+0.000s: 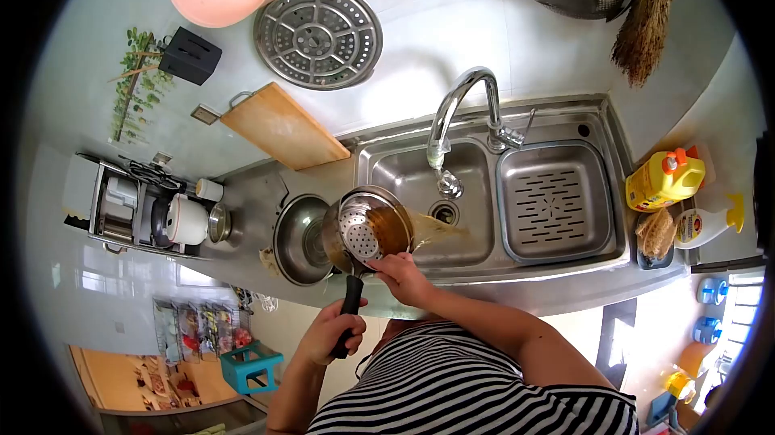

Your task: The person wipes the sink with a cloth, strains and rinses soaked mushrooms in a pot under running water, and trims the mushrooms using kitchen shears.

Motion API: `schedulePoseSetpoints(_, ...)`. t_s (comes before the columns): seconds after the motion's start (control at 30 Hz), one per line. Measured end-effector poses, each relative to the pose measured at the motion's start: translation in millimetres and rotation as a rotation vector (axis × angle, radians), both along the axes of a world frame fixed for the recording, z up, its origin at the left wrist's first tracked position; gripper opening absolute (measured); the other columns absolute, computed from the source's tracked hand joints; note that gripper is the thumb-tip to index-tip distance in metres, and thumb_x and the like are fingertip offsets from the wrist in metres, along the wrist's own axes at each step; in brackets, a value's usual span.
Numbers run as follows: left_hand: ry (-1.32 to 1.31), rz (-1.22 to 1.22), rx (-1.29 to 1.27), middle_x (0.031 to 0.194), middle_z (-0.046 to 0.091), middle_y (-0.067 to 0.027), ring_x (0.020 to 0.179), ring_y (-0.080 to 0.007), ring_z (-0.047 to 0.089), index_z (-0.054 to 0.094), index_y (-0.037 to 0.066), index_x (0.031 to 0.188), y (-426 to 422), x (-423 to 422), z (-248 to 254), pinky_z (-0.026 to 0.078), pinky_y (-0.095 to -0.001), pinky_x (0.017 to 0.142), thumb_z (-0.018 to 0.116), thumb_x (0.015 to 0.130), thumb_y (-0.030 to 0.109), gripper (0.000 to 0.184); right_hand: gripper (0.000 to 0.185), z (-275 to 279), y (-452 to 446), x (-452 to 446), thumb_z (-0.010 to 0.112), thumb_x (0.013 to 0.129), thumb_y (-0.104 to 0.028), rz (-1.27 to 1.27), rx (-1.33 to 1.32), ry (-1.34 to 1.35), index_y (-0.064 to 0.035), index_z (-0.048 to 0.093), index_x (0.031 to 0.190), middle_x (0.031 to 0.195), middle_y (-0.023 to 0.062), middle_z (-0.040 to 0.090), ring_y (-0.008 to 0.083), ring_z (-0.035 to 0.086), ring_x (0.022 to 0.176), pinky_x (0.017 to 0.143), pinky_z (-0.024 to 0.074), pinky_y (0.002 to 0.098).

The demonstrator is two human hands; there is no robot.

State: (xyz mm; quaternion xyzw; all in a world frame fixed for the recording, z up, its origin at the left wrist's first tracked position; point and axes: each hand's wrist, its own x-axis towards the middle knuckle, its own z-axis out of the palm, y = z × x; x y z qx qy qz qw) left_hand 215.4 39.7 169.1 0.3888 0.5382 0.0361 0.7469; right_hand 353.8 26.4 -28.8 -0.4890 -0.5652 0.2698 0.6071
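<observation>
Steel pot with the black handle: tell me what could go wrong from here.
Poured from the tilted round steel pot, the brown liquid could splash outside the rectangular steel sink basin. The bare right hand, close to the pot's rim, might get wet. Only the bare left hand grips the black handle, so the pot might twist.

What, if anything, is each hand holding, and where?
Left hand: the pot, by its black handle. Right hand: at the pot's rim; whether it grips anything, I can't tell.
</observation>
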Motion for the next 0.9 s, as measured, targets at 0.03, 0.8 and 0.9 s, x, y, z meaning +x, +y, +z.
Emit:
schedulePoseSetpoints(0.03,0.003,-0.003,0.001,0.067,0.046,-0.0049,0.047,-0.0101,0.04,0.042,-0.002,0.12,0,1,0,0.035,-0.0235,0.042,0.048,0.084,0.003,0.036,0.028,0,0,1,0.059,0.085,-0.006,0.003,0.004,0.013,-0.0095,0.061,0.113,0.082,0.0052,0.058,0.0217,0.056,0.083,0.084,0.0344,0.0351)
schedulePoseSetpoints(0.8,0.158,-0.319,0.266,0.063,0.048,-0.0038,0.047,-0.0124,0.048,0.038,-0.004,0.123,4,9,-15,0.041,-0.0262,0.041,0.052,0.081,0.003,0.044,0.038,-17,15,-16,0.055,0.085,-0.003,-0.044,0.041,0.095,-0.004,0.052,0.124,0.108,0.0143,0.06,0.0299,0.055,0.102,0.094,0.0349,0.0393)
schedulePoseSetpoints(0.9,0.169,-0.331,0.29,0.062,0.049,-0.0034,0.045,-0.012,0.048,0.04,-0.002,0.117,3,11,-14,0.04,-0.0254,0.039,0.052,0.081,0.003,0.038,0.036,-17,17,-22,0.055,0.085,-0.002,-0.129,0.085,0.094,-0.0013,0.053,0.121,0.106,0.0168,0.06,0.0331,0.055,0.1,0.094,0.0368,0.0405)
